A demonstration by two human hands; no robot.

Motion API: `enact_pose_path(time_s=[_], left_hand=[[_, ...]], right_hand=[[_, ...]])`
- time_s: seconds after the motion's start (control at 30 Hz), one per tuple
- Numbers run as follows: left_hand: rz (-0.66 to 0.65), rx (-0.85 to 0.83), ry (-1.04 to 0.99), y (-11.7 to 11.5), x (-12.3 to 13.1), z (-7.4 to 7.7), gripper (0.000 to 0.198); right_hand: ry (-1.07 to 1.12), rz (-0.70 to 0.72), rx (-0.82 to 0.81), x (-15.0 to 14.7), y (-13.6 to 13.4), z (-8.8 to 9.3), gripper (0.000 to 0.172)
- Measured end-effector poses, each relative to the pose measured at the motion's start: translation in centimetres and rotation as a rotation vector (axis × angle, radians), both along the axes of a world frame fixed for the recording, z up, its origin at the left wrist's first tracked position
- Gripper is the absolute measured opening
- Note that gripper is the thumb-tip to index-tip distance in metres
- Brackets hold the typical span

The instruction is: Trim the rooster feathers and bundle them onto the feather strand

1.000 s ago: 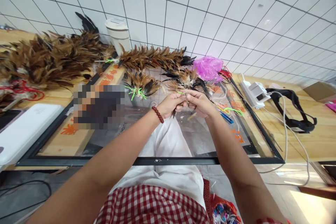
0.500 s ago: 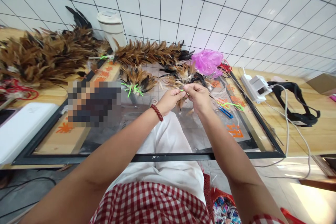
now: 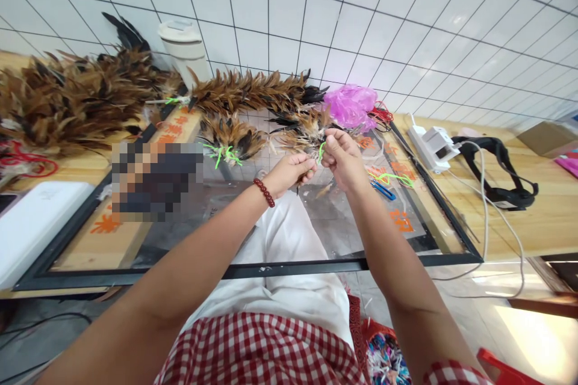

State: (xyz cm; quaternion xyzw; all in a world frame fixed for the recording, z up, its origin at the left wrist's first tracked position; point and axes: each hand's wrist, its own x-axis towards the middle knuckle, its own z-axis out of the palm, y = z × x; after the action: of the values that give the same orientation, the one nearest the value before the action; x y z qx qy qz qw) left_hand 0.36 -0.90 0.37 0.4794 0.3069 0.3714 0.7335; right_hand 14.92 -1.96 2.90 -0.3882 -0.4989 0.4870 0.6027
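Observation:
Over the glass-topped frame, my left hand (image 3: 292,172) is closed in a pinch. A dark feather tip (image 3: 298,189) shows below its fingers; the rest is hidden in the hand. Close beside it, my right hand (image 3: 345,158) pinches a short bright green string (image 3: 321,151) between thumb and finger. Just behind the hands lies a loose pile of brown and black feathers (image 3: 303,126). A feather bunch (image 3: 232,132) with green string ties (image 3: 224,154) rests to the left. Right of my right hand are more green strings (image 3: 392,178) and a blue cutter (image 3: 383,190).
A long feather strip (image 3: 253,91) lies behind, beside a purple plastic bag (image 3: 351,105) and a white cup (image 3: 184,51). Large feather piles (image 3: 67,99) and a white box (image 3: 45,228) stand left. A power strip (image 3: 428,147), cables and black headgear (image 3: 506,174) lie right.
My hands have moved slightly apart, the left a little lower. The green string now shows upright at my right fingertips. The view has shifted slightly.

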Motion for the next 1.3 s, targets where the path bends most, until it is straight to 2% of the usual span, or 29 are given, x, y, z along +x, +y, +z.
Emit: enact_pose_path(time_s=[0.1, 0.23, 0.33, 0.43, 0.53, 0.63, 0.7, 0.8, 0.93, 1.03, 1.13, 1.2, 1.3], left_hand=[[0.043, 0.056, 0.033, 0.1, 0.0, -0.1, 0.021], [0.193, 0.106, 0.134, 0.6, -0.3, 0.1, 0.023], [0.228, 0.275, 0.341, 0.9, -0.6, 0.1, 0.022], [0.124, 0.482, 0.523, 0.9, -0.6, -0.1, 0.019], [-0.078, 0.563, 0.579, 0.3, -0.5, 0.1, 0.017], [-0.29, 0.534, 0.533, -0.3, -0.4, 0.6, 0.017], [-0.363, 0.506, 0.486, -0.6, -0.3, 1.0, 0.018], [-0.383, 0.466, 0.472, -0.8, -0.2, 1.1, 0.018], [-0.357, 0.379, 0.452, -0.9, -0.1, 0.9, 0.016], [-0.355, 0.291, 0.354, -1.0, 0.0, 1.1, 0.018], [-0.238, 0.266, 0.204, -1.0, 0.1, 1.3, 0.021], [-0.073, 0.296, 0.156, -0.6, 0.2, 1.1, 0.02], [0.236, 0.369, 0.244, 0.4, 0.1, 0.4, 0.021]], right_hand=[[0.031, -0.041, -0.009, 0.0, 0.2, -0.4, 0.037], [0.03, -0.102, 0.058, 0.7, 0.2, -0.2, 0.031], [-0.095, -0.02, 0.119, 0.9, -0.6, 0.6, 0.028], [-0.292, 0.16, 0.101, 1.1, -1.5, 1.4, 0.03], [-0.44, 0.261, 0.093, 1.3, -1.7, 1.7, 0.031], [-0.411, 0.209, 0.101, 1.7, -1.1, 1.2, 0.029], [-0.366, 0.154, 0.087, 1.9, -0.6, 0.7, 0.026], [-0.326, 0.165, 0.041, 1.6, -0.4, 0.3, 0.026], [-0.228, 0.321, -0.053, 1.0, -0.6, 0.0, 0.029], [-0.188, 0.277, -0.099, 1.2, -0.2, -0.6, 0.03], [-0.271, 0.125, -0.093, 1.8, 0.8, -1.5, 0.027], [-0.415, 0.089, -0.117, 2.2, 1.3, -2.1, 0.023], [-0.628, 0.049, -0.122, 2.3, 1.4, -2.7, 0.018]])
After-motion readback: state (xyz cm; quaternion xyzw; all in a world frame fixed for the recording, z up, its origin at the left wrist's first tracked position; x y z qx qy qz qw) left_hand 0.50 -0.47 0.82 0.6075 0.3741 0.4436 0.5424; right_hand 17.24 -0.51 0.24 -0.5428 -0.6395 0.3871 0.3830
